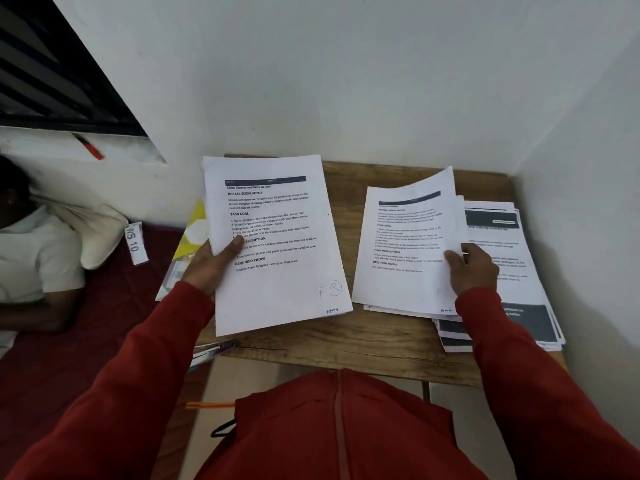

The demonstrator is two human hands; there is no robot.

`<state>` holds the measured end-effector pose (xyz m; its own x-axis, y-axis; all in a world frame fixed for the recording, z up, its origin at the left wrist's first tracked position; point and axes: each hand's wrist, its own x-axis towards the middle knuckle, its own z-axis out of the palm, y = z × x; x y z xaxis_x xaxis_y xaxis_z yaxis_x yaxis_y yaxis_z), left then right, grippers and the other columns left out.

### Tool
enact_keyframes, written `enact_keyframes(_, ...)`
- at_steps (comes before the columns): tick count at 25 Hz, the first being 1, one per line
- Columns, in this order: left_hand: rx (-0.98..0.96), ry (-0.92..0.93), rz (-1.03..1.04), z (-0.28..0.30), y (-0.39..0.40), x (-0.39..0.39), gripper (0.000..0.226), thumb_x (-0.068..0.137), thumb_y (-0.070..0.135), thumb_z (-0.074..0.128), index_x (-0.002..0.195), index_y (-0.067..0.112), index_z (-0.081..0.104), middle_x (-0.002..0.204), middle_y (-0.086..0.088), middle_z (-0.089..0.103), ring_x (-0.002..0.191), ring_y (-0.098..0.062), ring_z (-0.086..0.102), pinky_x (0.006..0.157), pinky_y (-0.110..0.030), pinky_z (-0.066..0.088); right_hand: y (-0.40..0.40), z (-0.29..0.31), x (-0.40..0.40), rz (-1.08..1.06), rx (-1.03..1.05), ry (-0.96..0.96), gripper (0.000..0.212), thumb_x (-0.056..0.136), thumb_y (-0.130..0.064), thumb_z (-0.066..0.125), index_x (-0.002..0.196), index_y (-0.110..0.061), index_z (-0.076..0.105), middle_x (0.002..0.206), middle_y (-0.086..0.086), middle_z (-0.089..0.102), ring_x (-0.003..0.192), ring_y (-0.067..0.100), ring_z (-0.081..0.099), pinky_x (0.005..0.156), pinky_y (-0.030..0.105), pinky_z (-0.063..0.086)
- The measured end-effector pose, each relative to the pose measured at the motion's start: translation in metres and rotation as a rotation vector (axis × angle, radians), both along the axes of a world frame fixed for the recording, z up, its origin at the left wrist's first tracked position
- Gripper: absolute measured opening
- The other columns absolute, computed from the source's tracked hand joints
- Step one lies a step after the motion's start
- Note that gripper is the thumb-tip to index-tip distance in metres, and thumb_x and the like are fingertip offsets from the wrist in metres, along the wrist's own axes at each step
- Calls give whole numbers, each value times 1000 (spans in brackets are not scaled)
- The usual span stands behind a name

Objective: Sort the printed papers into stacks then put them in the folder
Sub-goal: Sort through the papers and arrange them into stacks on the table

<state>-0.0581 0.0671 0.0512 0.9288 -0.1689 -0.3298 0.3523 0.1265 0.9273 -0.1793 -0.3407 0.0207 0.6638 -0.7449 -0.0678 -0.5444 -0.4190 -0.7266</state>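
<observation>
My left hand (211,265) grips a printed sheet (277,258) by its left edge, thumb on top, holding it tilted above the left half of the wooden table (346,337). My right hand (472,268) pinches the right edge of the top sheet (405,251) of a paper stack in the middle, and that edge curls upward. A thicker pile of printed papers (512,271) with dark headers lies at the right under my hand. A yellow and clear folder (188,244) lies at the table's left edge, mostly hidden by the held sheet.
White walls close in behind and to the right of the table. A person in a white shirt (31,258) lies on a red bed (86,334) at the left, with a label reading WS 10 (133,242). A clip-like object (214,351) pokes out at the table's front left.
</observation>
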Motion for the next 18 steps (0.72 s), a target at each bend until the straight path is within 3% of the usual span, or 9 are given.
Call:
enact_keyframes(5,-24,-6,8,4,4,-2,43,95,15,54,136,4,50,130,-17,60,111,-34,61,86,-42,57,1,-1,-3,-35,30,14,37,89,-16,66,122,-2,57,117,25,61,109,40,57,91,35,42)
enact_keyframes(7,-48,0,-6,6,2,-3,43,94,17,56,135,5,51,128,-16,62,107,-31,65,84,-41,58,9,2,-3,-55,-130,18,49,87,-22,69,130,-9,50,124,24,51,115,40,49,93,43,42)
enact_keyframes(9,-56,1,-18,7,-3,-5,43,93,19,57,134,7,52,127,-15,63,106,-30,66,83,-41,58,29,12,1,52,-199,-88,46,86,-31,70,126,-15,53,116,16,54,107,29,51,87,38,42)
enact_keyframes(11,-66,1,-31,9,-11,-7,44,91,21,59,132,7,53,126,-15,64,104,-29,67,82,-40,58,64,31,10,240,167,-162,33,86,-40,69,112,-21,62,102,3,64,89,17,58,76,29,44)
enact_keyframes(13,-98,6,-61,13,-22,-11,53,84,29,69,131,8,55,124,-14,65,101,-27,68,78,-38,59,99,47,16,387,608,-90,33,85,-45,70,109,-23,63,102,2,67,83,18,66,66,34,53)
enact_keyframes(15,-82,10,-107,14,-31,-14,58,77,36,79,126,12,59,122,-13,67,102,-28,68,79,-39,59,119,48,20,419,730,-69,33,80,-36,77,106,-21,63,102,5,68,87,23,70,71,42,60)
enact_keyframes(18,-50,0,-126,12,-38,-16,34,89,28,66,120,15,61,120,-12,68,103,-28,68,82,-40,58,118,43,21,335,691,-159,23,78,-20,80,95,-12,68,98,9,72,94,31,70,81,48,58)
